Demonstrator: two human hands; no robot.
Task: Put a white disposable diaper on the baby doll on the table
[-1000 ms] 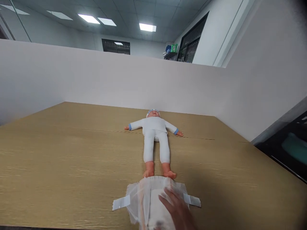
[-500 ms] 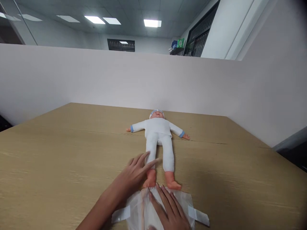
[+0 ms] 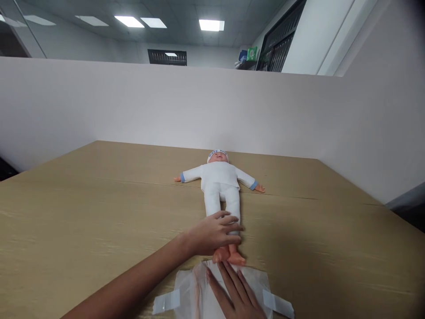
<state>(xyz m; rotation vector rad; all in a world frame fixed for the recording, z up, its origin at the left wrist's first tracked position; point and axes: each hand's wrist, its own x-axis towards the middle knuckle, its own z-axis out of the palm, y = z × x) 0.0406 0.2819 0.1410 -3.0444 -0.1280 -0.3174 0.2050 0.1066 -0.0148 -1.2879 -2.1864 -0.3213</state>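
A baby doll (image 3: 220, 181) in white clothes and a white cap lies on its back on the wooden table (image 3: 99, 208), arms spread, bare feet toward me. My left hand (image 3: 212, 235) is wrapped round the doll's lower legs, just above the feet. A white diaper (image 3: 189, 294) with side tabs lies spread open at the table's near edge, right below the doll's feet. My right hand (image 3: 237, 294) lies flat on the diaper, fingers stretched out toward the doll.
White partition walls (image 3: 133, 110) close off the table at the back and on the right. The table's right edge (image 3: 398, 217) drops away to a dark area. Ceiling lights and dark windows show beyond the partition.
My left hand came in from the lower left and closed round the doll's legs, drawing them together. My right hand stayed flat on the diaper.
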